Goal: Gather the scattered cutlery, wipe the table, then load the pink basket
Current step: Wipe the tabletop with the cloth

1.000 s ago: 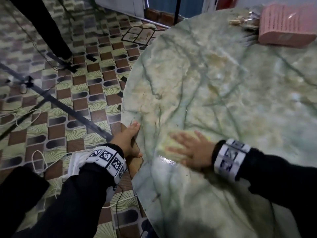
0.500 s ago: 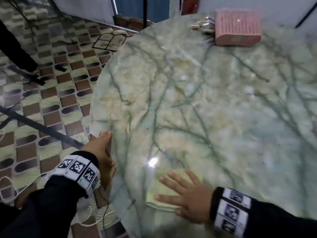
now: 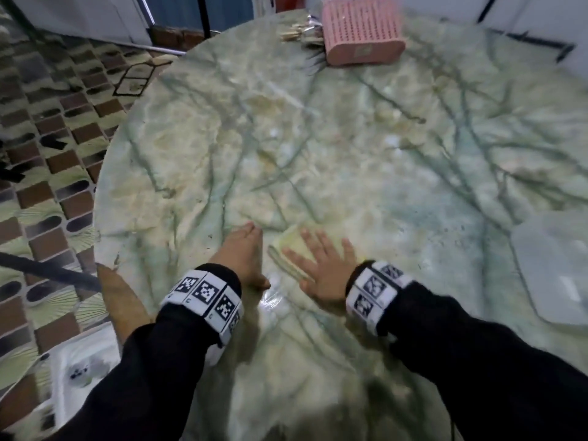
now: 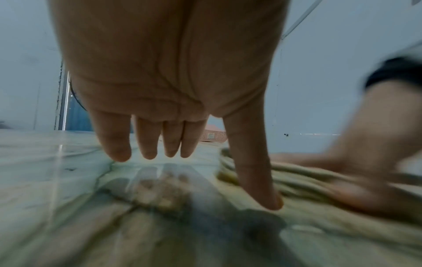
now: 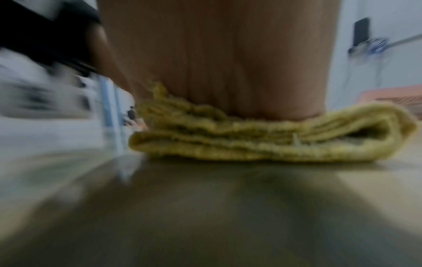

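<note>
Your yellow cloth (image 3: 292, 246) lies folded in several layers on the marble surface (image 3: 318, 138), low and just right of centre in the head view, under your right hand (image 3: 323, 268). That grip is wide: the fingers are straight and spread, the palm presses flat on top, and nothing curls round the cloth. Your left hand (image 3: 241, 253) stands just left of the cloth, its grip also wide and holding nothing. In the left wrist view its thumb tip comes down at the cloth's edge, but blur hides whether it touches fabric or stone. Expect the cloth to be light, soft and limp. The right wrist view shows thick knitted layers, with a rounded fold at the right of the frame and looser edges at the left. It should slide easily on this glossy surface under a flat palm, though the layers may creep apart if you push from one corner. To lift it, pinch through all the layers at the rounded fold. The pink basket (image 3: 359, 30) at the top of the frame sits well apart.
</note>
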Available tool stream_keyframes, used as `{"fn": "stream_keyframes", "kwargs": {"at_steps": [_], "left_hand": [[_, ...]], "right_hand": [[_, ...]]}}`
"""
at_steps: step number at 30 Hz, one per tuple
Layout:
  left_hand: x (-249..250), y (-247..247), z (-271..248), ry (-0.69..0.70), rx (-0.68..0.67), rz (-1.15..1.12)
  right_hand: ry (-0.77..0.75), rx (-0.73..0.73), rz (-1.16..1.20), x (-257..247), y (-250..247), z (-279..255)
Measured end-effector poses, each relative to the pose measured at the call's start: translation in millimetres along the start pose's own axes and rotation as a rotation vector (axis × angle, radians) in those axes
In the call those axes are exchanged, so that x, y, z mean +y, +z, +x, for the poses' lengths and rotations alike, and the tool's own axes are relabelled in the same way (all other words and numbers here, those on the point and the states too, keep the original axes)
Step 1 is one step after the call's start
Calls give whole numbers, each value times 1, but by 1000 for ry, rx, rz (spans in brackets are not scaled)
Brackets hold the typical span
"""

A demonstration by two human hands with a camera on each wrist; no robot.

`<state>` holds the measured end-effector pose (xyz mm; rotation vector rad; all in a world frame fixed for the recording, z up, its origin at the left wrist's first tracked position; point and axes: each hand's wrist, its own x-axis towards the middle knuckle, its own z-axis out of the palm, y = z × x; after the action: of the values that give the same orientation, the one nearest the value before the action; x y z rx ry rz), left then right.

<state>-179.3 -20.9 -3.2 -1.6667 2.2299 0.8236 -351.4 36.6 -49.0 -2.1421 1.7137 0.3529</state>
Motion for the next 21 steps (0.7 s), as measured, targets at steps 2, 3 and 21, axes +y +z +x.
{"fn": "stream_keyframes", "kwargs": {"at_steps": [2, 3, 21], "left_hand": [[3, 0, 2, 31, 8, 1], [5, 0, 2, 35, 16, -3], [-15, -4, -7, -50, -85, -52]], "right_hand": [[-44, -59, 27, -6, 14, -64], [-79, -73, 2, 5, 21, -87], [-230, 94, -33, -30, 10, -39]]}}
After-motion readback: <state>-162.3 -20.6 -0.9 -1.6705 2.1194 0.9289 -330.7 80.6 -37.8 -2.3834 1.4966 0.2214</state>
